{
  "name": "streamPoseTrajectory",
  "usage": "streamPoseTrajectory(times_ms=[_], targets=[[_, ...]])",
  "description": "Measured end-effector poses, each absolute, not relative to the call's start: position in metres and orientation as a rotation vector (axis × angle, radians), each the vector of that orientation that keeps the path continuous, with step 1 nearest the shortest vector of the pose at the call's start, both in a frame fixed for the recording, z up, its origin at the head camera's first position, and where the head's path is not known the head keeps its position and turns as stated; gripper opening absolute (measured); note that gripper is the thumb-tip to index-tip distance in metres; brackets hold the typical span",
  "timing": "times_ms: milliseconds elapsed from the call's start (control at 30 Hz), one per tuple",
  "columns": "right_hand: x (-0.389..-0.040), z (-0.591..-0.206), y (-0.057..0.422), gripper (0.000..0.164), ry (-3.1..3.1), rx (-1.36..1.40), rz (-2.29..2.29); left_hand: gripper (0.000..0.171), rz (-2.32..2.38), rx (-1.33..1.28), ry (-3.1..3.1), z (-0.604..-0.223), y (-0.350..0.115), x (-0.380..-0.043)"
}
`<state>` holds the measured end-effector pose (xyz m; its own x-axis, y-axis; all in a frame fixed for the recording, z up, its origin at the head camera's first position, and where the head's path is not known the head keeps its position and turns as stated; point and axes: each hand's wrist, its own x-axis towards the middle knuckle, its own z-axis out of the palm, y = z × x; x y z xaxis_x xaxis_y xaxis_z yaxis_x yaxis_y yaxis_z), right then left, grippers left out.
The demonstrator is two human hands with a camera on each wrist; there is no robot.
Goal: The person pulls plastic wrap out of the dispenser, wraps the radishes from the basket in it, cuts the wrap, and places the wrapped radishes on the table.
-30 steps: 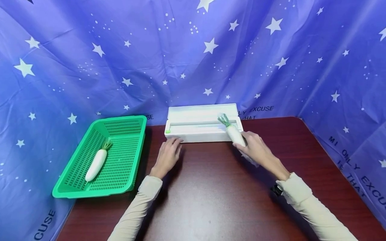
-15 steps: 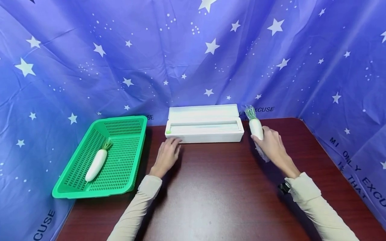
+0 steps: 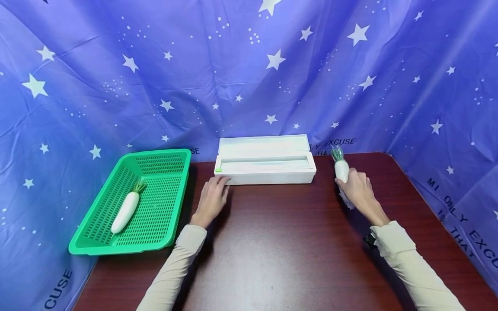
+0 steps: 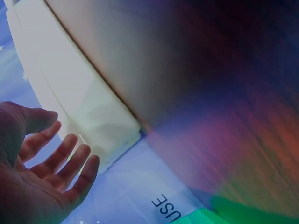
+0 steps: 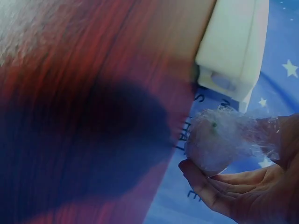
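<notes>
On the right of the head view, my right hand (image 3: 359,190) grips a white radish (image 3: 342,170) with green leaf stubs. Clear plastic film covers it, crinkled round its end in the right wrist view, where the wrapped radish (image 5: 208,142) rests against my fingers. My left hand (image 3: 212,196) is at the front left corner of a long white cling film box (image 3: 270,177) whose lid stands up at the back. The fingers are loosely bent and hold nothing; I cannot tell whether they touch the box. A small green piece (image 3: 218,170) sits at its left end.
At the left a green plastic basket (image 3: 180,194) with slotted walls stands on the dark red table (image 3: 268,242). One bare white radish (image 3: 126,211) lies in it, leaves toward the back. A blue star-patterned curtain (image 3: 218,65) closes off the back and sides.
My right hand has carried the wrapped radish from over the box's right end rightward, then lower beside the box. My left hand has stayed nearly in place at the box's left corner.
</notes>
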<state>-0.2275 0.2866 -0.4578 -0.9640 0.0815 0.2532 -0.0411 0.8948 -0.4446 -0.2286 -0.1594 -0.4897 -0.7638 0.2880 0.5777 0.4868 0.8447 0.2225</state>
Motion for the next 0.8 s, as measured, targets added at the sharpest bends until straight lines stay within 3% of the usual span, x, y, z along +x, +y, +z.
streamPoseTrajectory(times_ms=[467,800], targets=[[-0.23,-0.473,0.295,0.045,-2.832,-0.053,0.643,0.03,-0.573,-0.456,-2.469,-0.49,-0.163,-0.239],[-0.23,-0.478,0.3,0.046,-2.854,-0.097,0.663,0.046,-0.742,-0.329,-2.461,-0.489,-0.164,-0.245]])
